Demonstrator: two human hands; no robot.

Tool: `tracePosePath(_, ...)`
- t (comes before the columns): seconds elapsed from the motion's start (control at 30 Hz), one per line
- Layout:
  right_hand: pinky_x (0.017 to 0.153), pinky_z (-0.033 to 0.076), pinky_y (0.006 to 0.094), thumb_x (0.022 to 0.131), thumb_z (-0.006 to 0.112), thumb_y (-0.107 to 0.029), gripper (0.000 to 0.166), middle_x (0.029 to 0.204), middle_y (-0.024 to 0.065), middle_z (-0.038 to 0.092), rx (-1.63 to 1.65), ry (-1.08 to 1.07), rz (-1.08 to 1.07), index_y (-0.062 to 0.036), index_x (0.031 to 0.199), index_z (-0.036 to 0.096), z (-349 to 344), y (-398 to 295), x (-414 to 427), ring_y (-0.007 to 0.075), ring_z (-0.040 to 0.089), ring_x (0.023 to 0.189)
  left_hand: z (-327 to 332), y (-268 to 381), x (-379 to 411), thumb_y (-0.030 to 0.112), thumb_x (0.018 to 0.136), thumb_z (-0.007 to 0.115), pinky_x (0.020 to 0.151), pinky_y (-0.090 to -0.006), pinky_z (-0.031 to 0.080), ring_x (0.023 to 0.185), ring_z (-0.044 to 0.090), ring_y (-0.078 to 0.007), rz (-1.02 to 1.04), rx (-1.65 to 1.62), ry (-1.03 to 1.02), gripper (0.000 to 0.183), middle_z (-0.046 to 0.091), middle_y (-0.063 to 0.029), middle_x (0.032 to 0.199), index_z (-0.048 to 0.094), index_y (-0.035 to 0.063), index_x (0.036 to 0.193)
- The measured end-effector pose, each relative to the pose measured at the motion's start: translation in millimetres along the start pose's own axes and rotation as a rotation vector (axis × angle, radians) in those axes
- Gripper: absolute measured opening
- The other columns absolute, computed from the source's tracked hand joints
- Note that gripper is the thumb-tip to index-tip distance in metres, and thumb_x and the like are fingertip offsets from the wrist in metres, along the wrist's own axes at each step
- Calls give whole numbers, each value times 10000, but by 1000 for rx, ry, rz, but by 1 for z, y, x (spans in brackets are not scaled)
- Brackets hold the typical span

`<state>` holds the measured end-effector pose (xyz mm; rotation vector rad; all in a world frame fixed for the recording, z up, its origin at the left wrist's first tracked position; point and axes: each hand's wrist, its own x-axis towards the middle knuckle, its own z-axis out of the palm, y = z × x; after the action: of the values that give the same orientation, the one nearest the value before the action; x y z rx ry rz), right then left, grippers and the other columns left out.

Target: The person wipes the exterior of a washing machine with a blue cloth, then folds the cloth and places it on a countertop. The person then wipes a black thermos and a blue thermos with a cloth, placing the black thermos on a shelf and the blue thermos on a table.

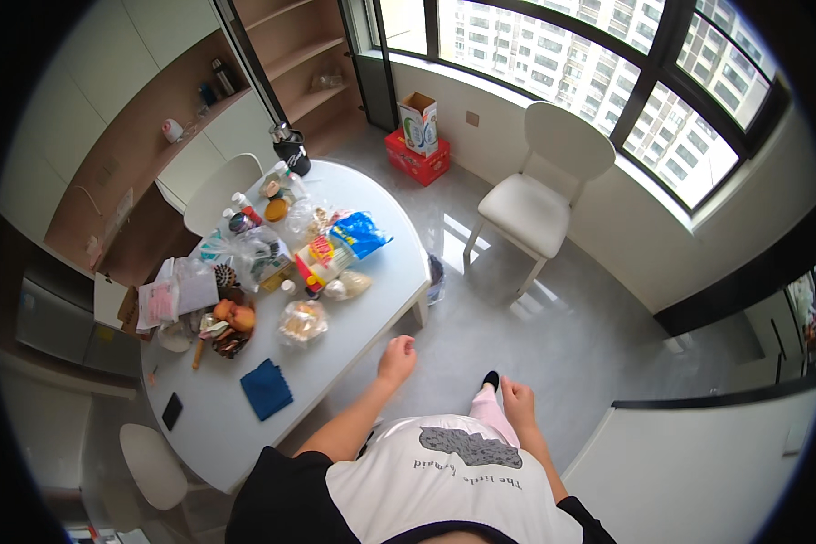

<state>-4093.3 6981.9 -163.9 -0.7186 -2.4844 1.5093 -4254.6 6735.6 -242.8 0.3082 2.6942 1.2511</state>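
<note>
My left hand, fingers loosely curled around nothing visible, hangs beside the long edge of a white table. Over the grey floor, my right hand is held in a loose fist, with no object showing in it. Nearest the left hand on the tabletop are a clear plastic bag of food and a folded blue cloth. A black phone lies farther left. Neither hand touches the table. One foot in a black shoe steps forward between the hands.
Bottles, bags, a blue packet, fruit and a black flask crowd the table's far side. A white chair stands near the window. Beyond the table are a bin and a red box under an open carton.
</note>
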Motion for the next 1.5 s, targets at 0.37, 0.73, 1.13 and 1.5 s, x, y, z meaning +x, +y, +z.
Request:
tracePosePath(0.37,408,326,284,933,526,-348,523,442,-8,431,-31,-167,57,-46,513,448,-102,33,231,81,419,419,53,88,120,120,768,603,942,-401,426,1113,499,-325,-269,191,171,415,522,-169,1169,539,63,1174)
tracePosePath(0.73,465,403,315,917,543,-351,493,472,68,515,-158,-509,-66,5,576,531,-20,-76,415,138,505,436,48,83,260,131,766,624,989,-420,388,1188,448,-347,-357,336,197,470,443,-186,1302,523,44,1216)
tracePosePath(1.13,524,451,363,909,542,-349,465,538,137,584,-332,-681,-161,37,660,610,41,-166,590,222,583,495,10,82,398,168,780,601,973,-427,401,1177,459,-357,-522,320,235,451,464,-210,1280,545,70,1216)
tracePosePath(1.5,583,475,371,917,524,-352,454,570,145,604,-410,-999,-325,34,702,629,166,-221,754,258,606,528,-24,49,458,340,801,589,805,-466,497,972,599,-362,-1023,247,-18,372,612,-179,1021,577,72,1059)
